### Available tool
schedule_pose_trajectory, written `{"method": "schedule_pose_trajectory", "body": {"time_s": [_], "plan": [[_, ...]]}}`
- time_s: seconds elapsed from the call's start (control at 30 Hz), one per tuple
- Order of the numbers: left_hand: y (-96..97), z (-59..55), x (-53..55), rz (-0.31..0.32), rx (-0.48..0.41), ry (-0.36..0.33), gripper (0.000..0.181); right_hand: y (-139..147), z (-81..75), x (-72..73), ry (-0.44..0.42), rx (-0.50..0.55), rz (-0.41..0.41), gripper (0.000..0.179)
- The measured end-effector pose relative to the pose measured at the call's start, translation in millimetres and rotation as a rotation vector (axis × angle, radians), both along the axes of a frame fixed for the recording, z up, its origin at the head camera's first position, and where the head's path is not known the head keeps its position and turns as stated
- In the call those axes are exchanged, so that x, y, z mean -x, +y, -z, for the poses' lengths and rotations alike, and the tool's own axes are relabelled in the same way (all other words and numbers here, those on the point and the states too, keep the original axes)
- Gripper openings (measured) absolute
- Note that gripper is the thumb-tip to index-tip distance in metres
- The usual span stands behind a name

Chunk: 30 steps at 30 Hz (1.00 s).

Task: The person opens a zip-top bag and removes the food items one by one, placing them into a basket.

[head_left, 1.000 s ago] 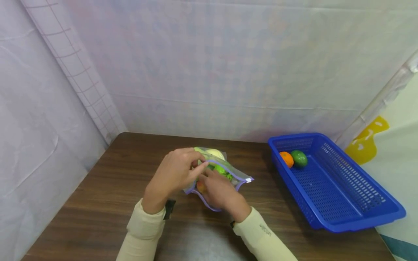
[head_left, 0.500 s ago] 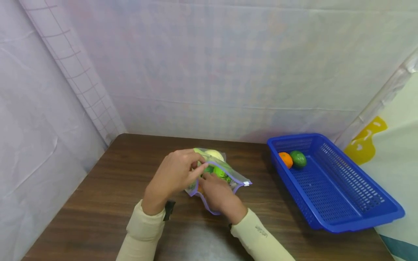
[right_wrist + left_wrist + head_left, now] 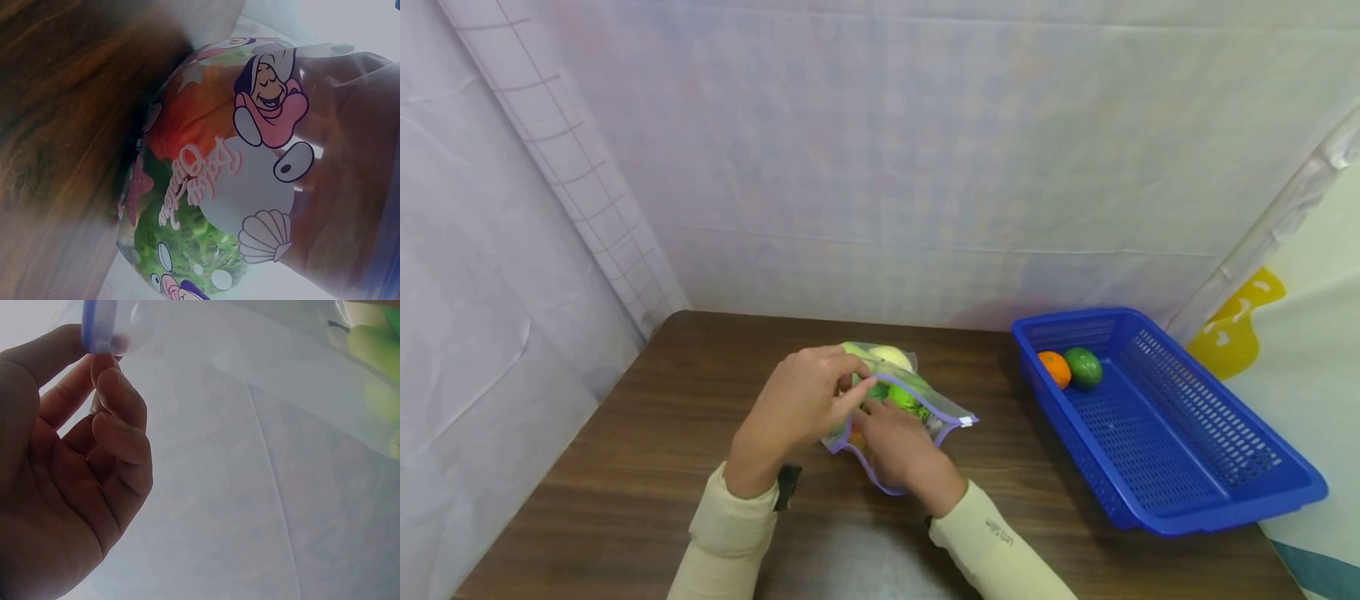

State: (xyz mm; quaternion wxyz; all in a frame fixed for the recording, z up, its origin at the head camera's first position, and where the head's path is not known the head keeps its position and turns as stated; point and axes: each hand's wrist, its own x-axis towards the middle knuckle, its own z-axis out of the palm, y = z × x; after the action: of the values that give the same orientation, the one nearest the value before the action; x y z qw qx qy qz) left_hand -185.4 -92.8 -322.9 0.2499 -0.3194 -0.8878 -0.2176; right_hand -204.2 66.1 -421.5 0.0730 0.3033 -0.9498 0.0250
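A clear slider zip bag with a purple zip rim lies on the brown table, its mouth spread. My left hand pinches the rim between thumb and forefinger; the left wrist view shows this purple strip close up. Inside the open mouth, my right hand reaches down with its fingertips at a red-orange fruit or vegetable. Whether they grip it I cannot tell. Also in the bag are a leafy green vegetable, a light green pear-like fruit and a pale round item.
On the right stands a blue perforated basket. It holds an orange and a green avocado-like fruit in its far left corner. A white cloth wall rises behind the table's far edge.
My right hand has sunk slightly deeper into the bag, and the red-orange item shows less beneath it. The bag's slider corner has shifted slightly down and left. The left hand keeps its pinch.
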Motion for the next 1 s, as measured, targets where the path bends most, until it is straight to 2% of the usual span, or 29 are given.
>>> {"method": "schedule_pose_trajectory", "body": {"time_s": [0.57,0.8,1.0], "plan": [[-2.1,-1.8,-1.0,-0.021,0.003,-0.037,0.009,4.5,-17.1,-5.1,0.024,0.061,-0.024,0.064],[-2.4,-2.4,-1.8,-0.03,0.002,-0.049,0.009,6.7,-25.4,-9.2,0.045,0.13,-0.052,0.065],[-2.3,-2.2,-1.9,-0.034,-0.005,-0.046,0.008,8.9,-31.8,-10.0,0.063,0.148,-0.061,0.056]]}}
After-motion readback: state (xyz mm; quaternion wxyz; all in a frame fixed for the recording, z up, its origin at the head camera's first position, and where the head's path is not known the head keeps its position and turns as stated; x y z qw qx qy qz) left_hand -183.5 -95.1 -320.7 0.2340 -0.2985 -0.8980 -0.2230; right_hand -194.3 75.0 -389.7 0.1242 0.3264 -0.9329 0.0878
